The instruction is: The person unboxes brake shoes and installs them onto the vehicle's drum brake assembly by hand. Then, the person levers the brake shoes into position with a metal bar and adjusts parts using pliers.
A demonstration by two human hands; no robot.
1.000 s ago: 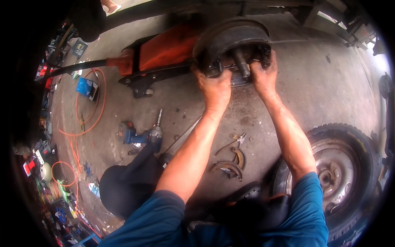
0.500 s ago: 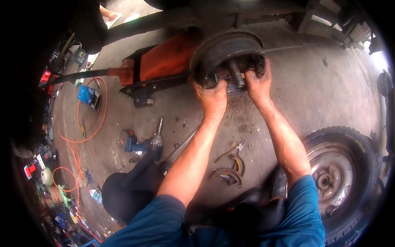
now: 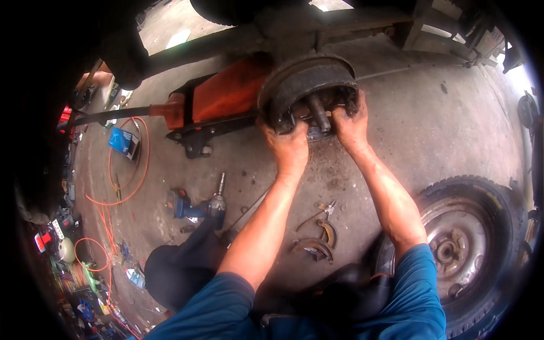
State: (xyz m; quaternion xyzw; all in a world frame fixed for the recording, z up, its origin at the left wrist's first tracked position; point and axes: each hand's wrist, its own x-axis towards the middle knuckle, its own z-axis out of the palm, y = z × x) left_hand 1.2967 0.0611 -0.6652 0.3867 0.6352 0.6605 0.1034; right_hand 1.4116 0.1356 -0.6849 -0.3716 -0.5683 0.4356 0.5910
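A dark, grimy drum brake assembly [image 3: 309, 76] hangs at the axle end, with a bare metal spindle [image 3: 318, 112] sticking out of its middle. My left hand [image 3: 289, 146] is closed around its lower left side, the thumb lying over a dark part inside the rim. On the opposite side my right hand [image 3: 351, 127] grips the assembly the same way, thumb inward. Most of my fingertips are hidden behind the metal. Used curved brake shoes [image 3: 313, 246] lie on the floor below, beside a pair of pliers [image 3: 328, 209].
Left of the brake is a red floor jack [image 3: 226, 90] with a long handle. A cordless impact wrench [image 3: 198, 205] and a blue box [image 3: 123, 141] lie on the floor near an orange hose [image 3: 146, 164]. A wheel with tyre [image 3: 459, 243] lies at right. Assorted tools crowd the far left.
The view has shifted slightly, so the scene sits a little lower. Both hands keep their hold on the brake assembly. A person's foot at the top left has gone out of view.
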